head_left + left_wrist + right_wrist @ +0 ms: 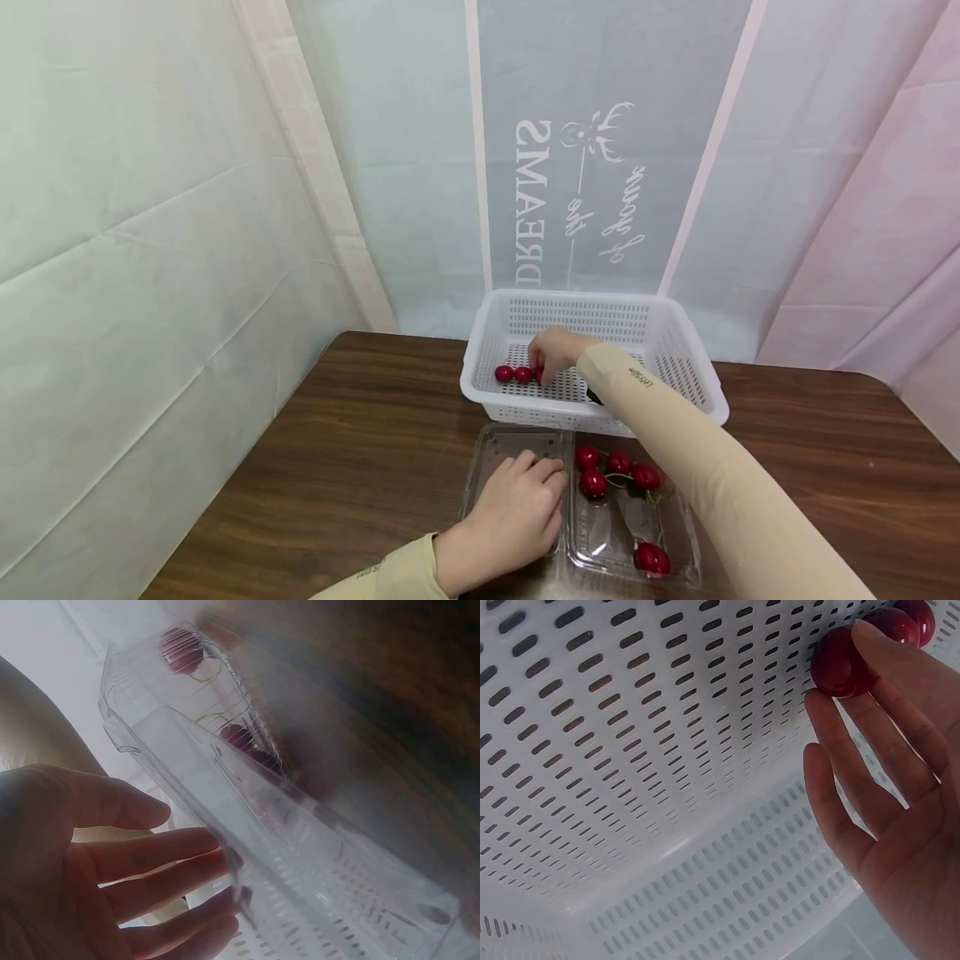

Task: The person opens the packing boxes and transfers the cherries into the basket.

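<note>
A white perforated basket (592, 297) stands at the back of the brown table (360, 450). My right hand (542, 375) reaches into it, fingers straight, fingertips touching a red cherry (842, 663) on the basket floor (630, 750). Two more cherries (504, 373) lie in a row just left of that one. In front of the basket lies an open clear clamshell box (600, 533). My left hand (543, 471) rests flat on its empty left half. The right half holds several stemmed cherries (617, 462). In the left wrist view the left hand (202, 877) lies against the clear plastic (225, 772).
Pale curtains hang close behind and to both sides of the table, the back one with printed lettering (536, 200). Bare wood shows left of the clamshell and right of the basket. My right sleeve (720, 483) crosses above the clamshell's right half.
</note>
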